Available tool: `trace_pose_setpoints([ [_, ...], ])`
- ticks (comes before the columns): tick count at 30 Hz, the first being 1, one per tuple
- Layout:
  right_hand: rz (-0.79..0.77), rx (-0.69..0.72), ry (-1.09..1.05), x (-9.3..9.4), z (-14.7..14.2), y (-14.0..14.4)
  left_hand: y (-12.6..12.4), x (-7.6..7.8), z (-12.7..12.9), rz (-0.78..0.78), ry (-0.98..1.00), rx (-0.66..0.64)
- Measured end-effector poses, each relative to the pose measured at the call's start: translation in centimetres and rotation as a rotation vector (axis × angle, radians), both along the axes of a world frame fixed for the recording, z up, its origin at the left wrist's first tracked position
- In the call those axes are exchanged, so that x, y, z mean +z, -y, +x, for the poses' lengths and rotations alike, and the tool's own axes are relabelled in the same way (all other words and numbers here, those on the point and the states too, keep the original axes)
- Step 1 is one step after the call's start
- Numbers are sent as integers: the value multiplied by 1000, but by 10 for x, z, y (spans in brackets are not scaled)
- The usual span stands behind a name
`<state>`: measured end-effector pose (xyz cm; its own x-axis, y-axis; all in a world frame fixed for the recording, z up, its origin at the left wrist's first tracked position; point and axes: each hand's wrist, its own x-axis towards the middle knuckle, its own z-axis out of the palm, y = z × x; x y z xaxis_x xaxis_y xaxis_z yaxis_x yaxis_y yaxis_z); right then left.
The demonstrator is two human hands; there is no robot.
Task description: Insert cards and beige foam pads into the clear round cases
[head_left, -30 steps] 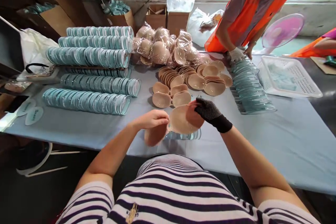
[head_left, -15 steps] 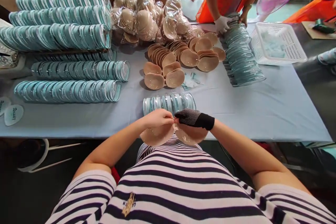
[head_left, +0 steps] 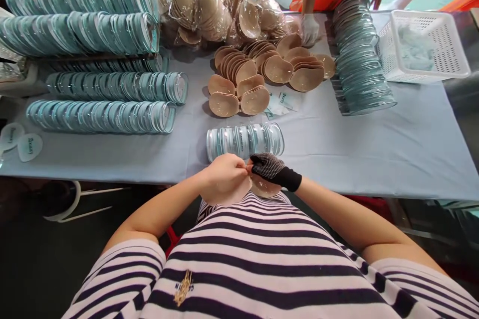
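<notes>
A beige stick-on bra [head_left: 224, 192] hangs between my hands at the table's front edge, its two cups below my fingers. Bare, my left hand [head_left: 226, 168] pinches it near the middle join. My right hand [head_left: 268, 165], in a black dotted glove, closes on the other side of that join; my fingers cover the clasp area. Just beyond my hands lies a short row of clear round plastic cases [head_left: 245, 140] with pale teal inserts. Behind it, similar beige bras [head_left: 239, 102] lie stacked in overlapping piles, and small printed cards [head_left: 280, 104] lie beside them.
Long rows of clear cases [head_left: 101, 117] fill the left side. Bagged beige cups [head_left: 213, 10] are heaped at the back. A co-worker's gloved hand [head_left: 310, 30] is near the piles, beside a tall case stack [head_left: 362, 60] and a white basket [head_left: 445, 67].
The right cup of the held bra has turned and shows narrower. The co-worker's gloved hand has left the case stack and moved toward the bra piles. My view has shifted slightly.
</notes>
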<state>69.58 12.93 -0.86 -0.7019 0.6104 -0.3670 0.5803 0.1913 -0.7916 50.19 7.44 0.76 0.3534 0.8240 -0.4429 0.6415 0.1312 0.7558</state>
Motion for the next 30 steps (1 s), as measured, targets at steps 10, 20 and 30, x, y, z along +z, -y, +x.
trace_pose_setpoints([
  [10,371,15,191,22,9,-33,-28,1,3,-205,241,-223],
  [20,-264,308,-262,14,17,-24,-34,10,-6,-179,434,-256],
  [30,-187,396,-400,6,18,-36,-26,-16,0,-424,907,-98],
])
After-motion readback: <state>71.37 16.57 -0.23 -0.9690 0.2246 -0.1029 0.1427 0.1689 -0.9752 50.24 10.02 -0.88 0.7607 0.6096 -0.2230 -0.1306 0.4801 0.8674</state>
